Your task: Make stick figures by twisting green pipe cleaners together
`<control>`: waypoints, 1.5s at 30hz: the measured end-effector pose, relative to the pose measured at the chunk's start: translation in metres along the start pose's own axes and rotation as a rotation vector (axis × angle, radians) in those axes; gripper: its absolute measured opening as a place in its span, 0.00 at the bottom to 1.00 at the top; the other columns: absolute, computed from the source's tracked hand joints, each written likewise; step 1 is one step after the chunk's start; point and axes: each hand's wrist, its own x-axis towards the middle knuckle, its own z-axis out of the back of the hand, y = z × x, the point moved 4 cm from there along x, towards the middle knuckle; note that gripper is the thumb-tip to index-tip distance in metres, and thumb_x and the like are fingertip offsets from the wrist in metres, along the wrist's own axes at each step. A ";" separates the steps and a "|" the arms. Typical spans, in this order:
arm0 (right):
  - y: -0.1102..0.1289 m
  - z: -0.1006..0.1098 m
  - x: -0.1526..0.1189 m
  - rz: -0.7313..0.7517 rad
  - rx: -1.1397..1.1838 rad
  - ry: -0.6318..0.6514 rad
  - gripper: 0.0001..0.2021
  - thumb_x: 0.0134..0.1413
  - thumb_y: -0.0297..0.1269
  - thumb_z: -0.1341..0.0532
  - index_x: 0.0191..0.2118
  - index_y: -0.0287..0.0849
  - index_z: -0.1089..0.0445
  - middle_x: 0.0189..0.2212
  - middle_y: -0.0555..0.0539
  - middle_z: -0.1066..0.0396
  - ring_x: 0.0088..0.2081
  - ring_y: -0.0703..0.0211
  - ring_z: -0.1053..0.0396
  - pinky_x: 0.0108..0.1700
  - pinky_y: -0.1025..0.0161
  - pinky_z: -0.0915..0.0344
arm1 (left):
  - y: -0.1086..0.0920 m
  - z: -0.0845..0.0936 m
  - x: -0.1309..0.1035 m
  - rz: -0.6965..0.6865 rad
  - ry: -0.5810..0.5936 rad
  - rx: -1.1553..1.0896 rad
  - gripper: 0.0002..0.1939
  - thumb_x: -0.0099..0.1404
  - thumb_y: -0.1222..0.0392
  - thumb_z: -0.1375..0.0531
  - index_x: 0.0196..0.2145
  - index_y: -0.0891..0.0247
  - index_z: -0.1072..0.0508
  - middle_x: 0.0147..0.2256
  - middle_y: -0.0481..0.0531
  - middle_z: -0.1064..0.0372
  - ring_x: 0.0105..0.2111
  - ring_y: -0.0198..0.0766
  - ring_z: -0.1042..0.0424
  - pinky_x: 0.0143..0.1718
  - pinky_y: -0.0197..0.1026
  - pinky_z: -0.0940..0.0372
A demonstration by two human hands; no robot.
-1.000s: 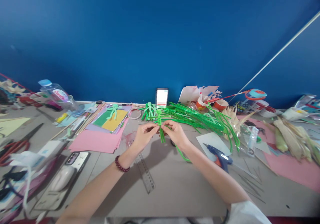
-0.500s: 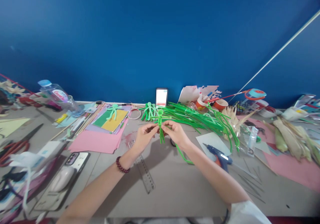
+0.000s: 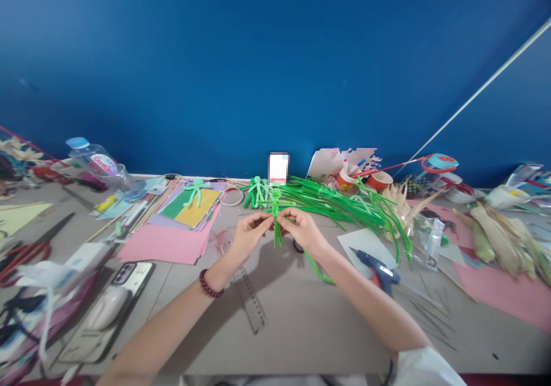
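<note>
Between my hands, a small green pipe cleaner figure (image 3: 276, 207) is held upright over the table, its loose ends hanging down. My left hand (image 3: 253, 228) pinches it from the left side. From the right, my right hand (image 3: 301, 229) grips it with thumb and fingers closed. Just behind stand finished-looking pale green pipe cleaner figures (image 3: 258, 191), and a bundle of green pipe cleaners (image 3: 344, 199) spreads to the right. One bent green pipe cleaner (image 3: 317, 270) lies under my right forearm. A clear ruler (image 3: 250, 303) rests below my left hand.
A glue gun (image 3: 379, 268) lies right of my right arm, near corn husks (image 3: 503, 240). Pink paper (image 3: 166, 245) and another figure (image 3: 196, 192) are on the left, with a phone (image 3: 107, 314), scissors (image 3: 32, 251) and a bottle (image 3: 101, 162). A screen (image 3: 278, 168) stands against the blue wall.
Almost nothing differs. Both hands stay at the same spot on the pipe cleaner figure, with at most a very slight shift of the fingers.
</note>
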 end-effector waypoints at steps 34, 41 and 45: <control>-0.012 -0.006 0.002 -0.067 0.037 0.016 0.15 0.44 0.48 0.36 0.30 0.39 0.31 0.23 0.51 0.31 0.24 0.64 0.33 0.31 0.63 0.35 | 0.016 -0.003 0.004 0.058 0.024 -0.317 0.10 0.49 0.56 0.34 0.29 0.62 0.27 0.30 0.49 0.31 0.34 0.36 0.34 0.38 0.39 0.39; -0.016 -0.006 0.001 -0.115 0.051 0.025 0.16 0.44 0.49 0.36 0.31 0.40 0.33 0.23 0.51 0.32 0.21 0.68 0.39 0.22 0.69 0.41 | 0.013 0.001 0.003 -0.010 -0.063 -0.109 0.09 0.50 0.56 0.35 0.27 0.63 0.27 0.34 0.51 0.31 0.37 0.37 0.35 0.39 0.39 0.39; -0.008 0.003 0.002 0.099 -0.298 -0.104 0.08 0.52 0.40 0.42 0.30 0.41 0.32 0.23 0.51 0.32 0.24 0.64 0.38 0.27 0.66 0.41 | 0.007 -0.002 0.002 0.083 -0.014 -0.187 0.10 0.50 0.55 0.36 0.29 0.64 0.27 0.27 0.49 0.32 0.27 0.33 0.36 0.31 0.37 0.39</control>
